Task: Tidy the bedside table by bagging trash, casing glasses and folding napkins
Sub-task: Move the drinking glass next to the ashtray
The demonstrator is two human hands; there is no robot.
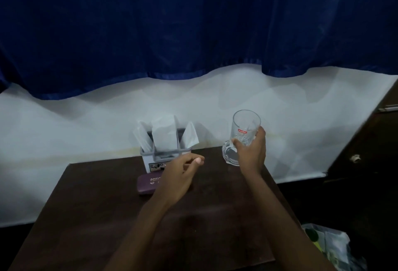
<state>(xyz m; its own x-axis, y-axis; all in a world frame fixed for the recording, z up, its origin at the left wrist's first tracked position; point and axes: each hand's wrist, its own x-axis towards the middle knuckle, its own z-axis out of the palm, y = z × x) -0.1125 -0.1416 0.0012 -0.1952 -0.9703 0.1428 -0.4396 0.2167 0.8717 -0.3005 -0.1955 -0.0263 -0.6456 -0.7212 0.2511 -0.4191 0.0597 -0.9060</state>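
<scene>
Right hand [251,152] grips tumbler [245,127] above ashtray [230,155].

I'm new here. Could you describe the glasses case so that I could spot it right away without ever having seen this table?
Start at the dark wooden table under the blue curtain. Near its back edge stands a grey holder stuffed with white napkins; the glasses case lies flat just in front of it, partly behind the left hand. It is the only purple, oblong thing there, closed, with pale lettering on its lid.
</scene>
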